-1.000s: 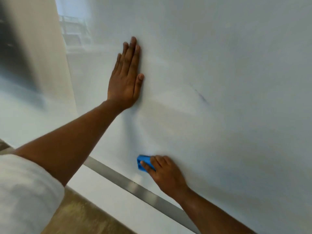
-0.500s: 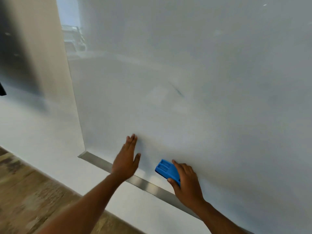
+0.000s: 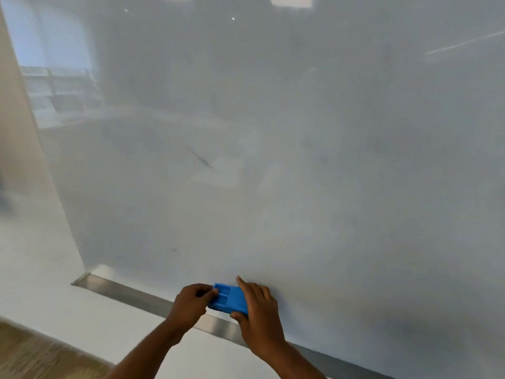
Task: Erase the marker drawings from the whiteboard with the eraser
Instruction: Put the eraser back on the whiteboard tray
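- Glossy and pale, the whiteboard (image 3: pixel 300 160) fills most of the frame, with soft reflections of a room in its upper left and a light streak at the upper right.
- At the lower centre of the frame the blue eraser (image 3: pixel 229 298) sits against the board's bottom edge, just above the metal tray rail (image 3: pixel 131 294); its back shows two recessed rectangular pockets.
- Grip of the right hand (image 3: pixel 259 318): thumb under the eraser's lower right corner, curled fingers over its right end, the forefinger stretched up so its tip touches the board.
- Grip of the left hand (image 3: pixel 191 303): fingers bent inward, fingertips pinching the eraser's left end by the recessed pockets.
- Both forearms rise from the bottom edge of the frame and meet at the eraser.
- A short dark marker stroke (image 3: pixel 202 160) slants across the board at centre left, well above the eraser.
- A fainter dark smudge (image 3: pixel 173 250) lies lower, up and to the left of the eraser.
- The rail runs diagonally from lower left towards the lower right corner, passing behind the hands.
- Below the rail is a white wall band (image 3: pixel 68 318), and in the bottom left corner a strip of blurred wooden floor (image 3: pixel 30 356).
- A beige wall panel (image 3: pixel 16 132) borders the board along the left edge.
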`<action>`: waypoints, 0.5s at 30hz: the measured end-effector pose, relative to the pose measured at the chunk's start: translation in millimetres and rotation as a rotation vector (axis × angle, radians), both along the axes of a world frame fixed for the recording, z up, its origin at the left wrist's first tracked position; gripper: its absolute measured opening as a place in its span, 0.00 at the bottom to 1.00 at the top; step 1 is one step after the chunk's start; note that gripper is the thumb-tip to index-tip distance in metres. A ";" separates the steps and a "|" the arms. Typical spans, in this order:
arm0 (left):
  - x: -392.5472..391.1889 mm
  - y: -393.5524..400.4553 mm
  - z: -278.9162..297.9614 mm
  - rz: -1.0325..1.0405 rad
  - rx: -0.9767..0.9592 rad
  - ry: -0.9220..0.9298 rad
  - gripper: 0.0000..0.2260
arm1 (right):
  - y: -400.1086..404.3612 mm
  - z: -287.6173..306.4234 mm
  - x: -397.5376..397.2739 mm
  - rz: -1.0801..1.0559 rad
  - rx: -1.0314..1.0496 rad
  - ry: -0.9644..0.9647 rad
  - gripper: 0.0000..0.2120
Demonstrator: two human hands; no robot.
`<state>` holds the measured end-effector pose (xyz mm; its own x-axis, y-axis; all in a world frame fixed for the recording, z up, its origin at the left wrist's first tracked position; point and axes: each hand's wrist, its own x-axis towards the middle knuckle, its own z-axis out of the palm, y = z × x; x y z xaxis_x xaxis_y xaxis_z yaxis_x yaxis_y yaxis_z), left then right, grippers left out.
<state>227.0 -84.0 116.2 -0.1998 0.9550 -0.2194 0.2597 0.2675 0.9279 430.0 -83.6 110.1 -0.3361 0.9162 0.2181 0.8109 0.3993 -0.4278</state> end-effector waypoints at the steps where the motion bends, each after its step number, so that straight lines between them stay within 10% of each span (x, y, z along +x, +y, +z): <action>1: 3.8 -1.0 -0.9 0.026 -0.029 -0.091 0.07 | 0.1 -1.5 4.2 0.006 -0.008 0.005 0.38; 10: 13.5 21.4 -9.7 0.110 -0.103 -0.323 0.09 | -4.8 -7.3 12.3 -0.230 -0.130 0.140 0.42; 15: -13.7 25.3 -34.1 0.133 -0.142 -0.301 0.09 | -22.3 -34.2 -10.8 -0.526 -0.409 0.684 0.36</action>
